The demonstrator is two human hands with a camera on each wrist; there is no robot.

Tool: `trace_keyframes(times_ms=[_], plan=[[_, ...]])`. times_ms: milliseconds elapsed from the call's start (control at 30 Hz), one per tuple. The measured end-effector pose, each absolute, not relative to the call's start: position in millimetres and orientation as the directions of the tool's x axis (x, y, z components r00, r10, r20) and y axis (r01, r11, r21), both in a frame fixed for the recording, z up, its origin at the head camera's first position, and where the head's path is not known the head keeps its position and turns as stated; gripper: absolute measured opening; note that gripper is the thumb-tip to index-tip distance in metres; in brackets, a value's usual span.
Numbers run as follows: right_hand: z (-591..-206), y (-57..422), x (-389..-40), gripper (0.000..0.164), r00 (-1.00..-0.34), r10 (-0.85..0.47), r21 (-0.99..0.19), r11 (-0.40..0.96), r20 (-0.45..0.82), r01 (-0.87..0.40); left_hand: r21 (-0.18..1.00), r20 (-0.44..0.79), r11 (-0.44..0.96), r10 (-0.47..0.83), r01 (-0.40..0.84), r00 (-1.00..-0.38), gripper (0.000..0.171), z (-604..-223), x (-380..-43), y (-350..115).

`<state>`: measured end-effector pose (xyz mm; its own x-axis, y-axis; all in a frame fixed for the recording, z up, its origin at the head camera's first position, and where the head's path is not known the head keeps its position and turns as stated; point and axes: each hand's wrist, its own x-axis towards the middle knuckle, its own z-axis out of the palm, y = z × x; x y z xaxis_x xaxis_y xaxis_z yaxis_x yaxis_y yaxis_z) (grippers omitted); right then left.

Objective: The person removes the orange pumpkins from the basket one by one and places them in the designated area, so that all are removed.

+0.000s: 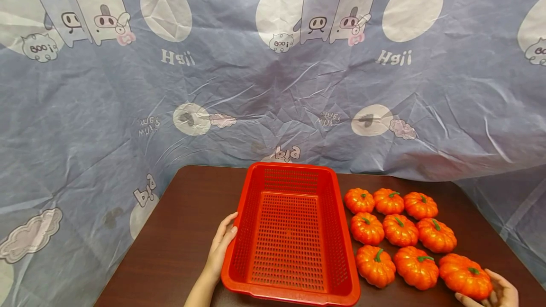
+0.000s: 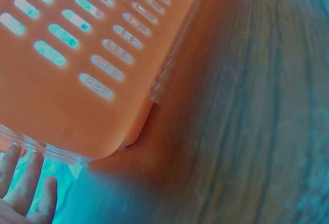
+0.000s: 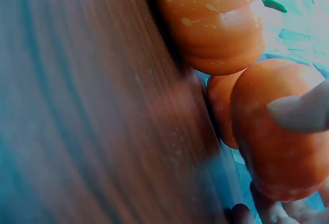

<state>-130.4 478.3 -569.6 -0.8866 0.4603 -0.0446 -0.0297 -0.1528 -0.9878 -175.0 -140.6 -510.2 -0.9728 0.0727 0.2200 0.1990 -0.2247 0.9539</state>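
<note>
A red plastic basket with slotted walls and floor stands at the middle of the table, with nothing in it. My left hand touches its left rim from outside; in the left wrist view the fingers reach up to the rim, fairly straight. Orange toy pumpkins with green stems sit in three rows of three to the right of the basket. At the near right corner of these rows, my right hand grips a pumpkin. In the right wrist view its thumb presses one side, with fingers around the other.
The dark brown wooden table shows bare wood left of the basket. A grey-blue cloth with cartoon prints hangs behind the table and along its sides. The nearest pumpkin column stands close to the basket's right wall.
</note>
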Motion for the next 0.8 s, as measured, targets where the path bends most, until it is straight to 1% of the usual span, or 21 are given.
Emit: trace_keyframes(times_ms=[33,100,200,333,467,533,700,767,800], plan=[[-570.6,475.3,-129.1,0.075,-0.874,0.485,-0.993,-0.109,-0.016,-0.042,0.954,0.221,-0.225,0.073,0.200,-0.972,0.042,-509.9,-174.9,-140.5],[-571.8,469.7,-127.2,0.081,-0.852,0.522,-0.997,-0.046,0.029,-0.061,0.954,0.223,-0.223,0.074,0.202,-0.972,0.042,-509.5,-174.8,-140.3],[-573.5,463.8,-126.1,0.087,-0.811,0.583,-0.999,0.028,0.044,-0.034,0.954,0.225,-0.218,0.077,0.204,-0.971,0.043,-509.1,-174.6,-140.2],[-576.1,460.6,-127.5,0.092,-0.772,0.635,-0.998,0.061,0.019,0.025,0.955,0.229,-0.213,0.081,0.207,-0.970,0.042,-509.2,-174.5,-140.4],[-577.2,460.7,-129.0,0.093,-0.752,0.660,-0.994,0.090,0.011,0.065,0.955,0.230,-0.212,0.085,0.208,-0.970,0.042,-509.5,-174.9,-140.4],[-575.9,459.5,-128.9,0.093,-0.751,0.661,-0.993,0.098,0.010,0.073,0.955,0.231,-0.211,0.083,0.209,-0.969,0.042,-509.5,-174.9,-140.4],[-564.6,449.4,-124.1,0.090,-0.771,0.636,-0.995,0.092,0.040,0.024,0.953,0.236,-0.212,0.072,0.217,-0.969,0.042,-509.8,-175.1,-140.7],[-562.8,448.5,-123.9,0.091,-0.773,0.634,-0.993,0.106,0.022,0.059,0.954,0.234,-0.209,0.071,0.215,-0.970,0.042,-510.0,-175.1,-141.2],[-563.7,450.2,-124.7,0.090,-0.778,0.628,-0.984,0.142,0.008,0.104,0.955,0.232,-0.205,0.070,0.214,-0.970,0.042,-509.9,-175.1,-141.5]])
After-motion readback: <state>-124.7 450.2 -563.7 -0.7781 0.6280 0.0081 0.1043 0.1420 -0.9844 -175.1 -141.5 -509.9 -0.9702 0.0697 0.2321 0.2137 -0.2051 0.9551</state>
